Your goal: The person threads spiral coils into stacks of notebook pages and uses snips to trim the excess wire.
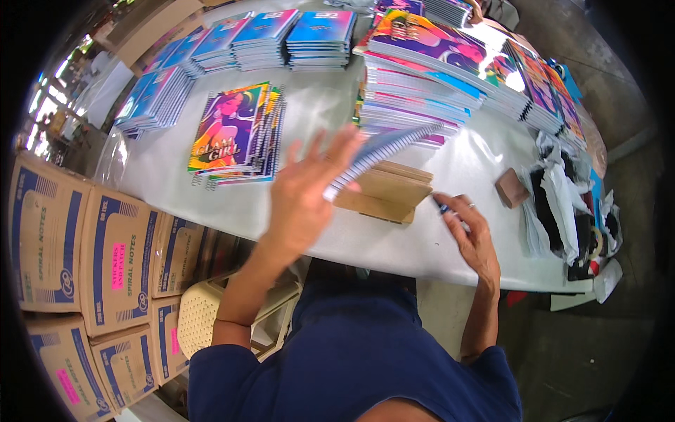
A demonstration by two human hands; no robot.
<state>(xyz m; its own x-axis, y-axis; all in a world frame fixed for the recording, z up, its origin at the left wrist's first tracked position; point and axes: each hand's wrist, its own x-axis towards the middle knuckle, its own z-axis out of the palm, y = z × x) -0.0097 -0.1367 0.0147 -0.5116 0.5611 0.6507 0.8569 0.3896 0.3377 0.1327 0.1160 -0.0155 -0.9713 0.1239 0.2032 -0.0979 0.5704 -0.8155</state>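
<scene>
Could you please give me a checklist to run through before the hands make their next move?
1. Notebook in the left hand: ok; the notebook is held up, tilted.
2. Right hand free: not ok; a small dark object is at its fingers.
3. Cardboard piece on the table: ok.
4. Colourful notebook stack neatly squared: not ok; its edges are staggered.
5. Held notebook's pages undamaged: cannot tell; it is blurred.

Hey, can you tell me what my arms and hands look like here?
Short navy-blue sleeves end near your elbows, leaving the forearms bare. Neither the left hand, blurred, nor the right hand wears a glove. What looks like a ring shows on the right hand.
</scene>
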